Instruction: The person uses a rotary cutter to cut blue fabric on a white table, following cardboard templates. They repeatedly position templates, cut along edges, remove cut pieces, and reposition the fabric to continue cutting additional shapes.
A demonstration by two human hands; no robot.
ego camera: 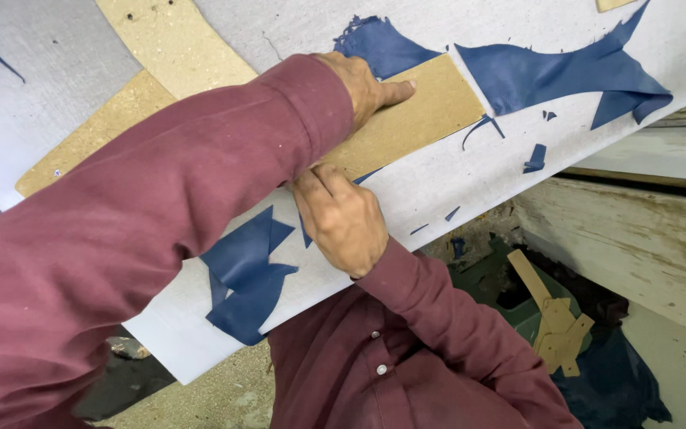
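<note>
Pressing down on a long cardboard template, the left hand lies nearly flat, fingers extended and thumb stretched along the strip's surface; it grips nothing and only bears on the cardboard. The right hand sits just below the left hand, at the template's lower edge, fingers curled tight with the tips against the grey worktop. Whether a tool is held inside that closed fist cannot be determined.

Both arms wear maroon sleeves.

Count of items:
- Cardboard templates on the worktop: two in clear view, namely the strip under the left hand and a second curved piece up and left of that hand; a third small corner shows at the top edge.
- Large blue scraps: one long piece to the right of the left hand, one ragged piece just above its fingertips, and one folded piece left of and below the right hand.
- Small blue offcuts: several, scattered right of both hands.
- Spare cardboard shapes: a small stack lying on the floor, well right of and below the right hand, beside dark blue material.

No labels or signs are legible.
</note>
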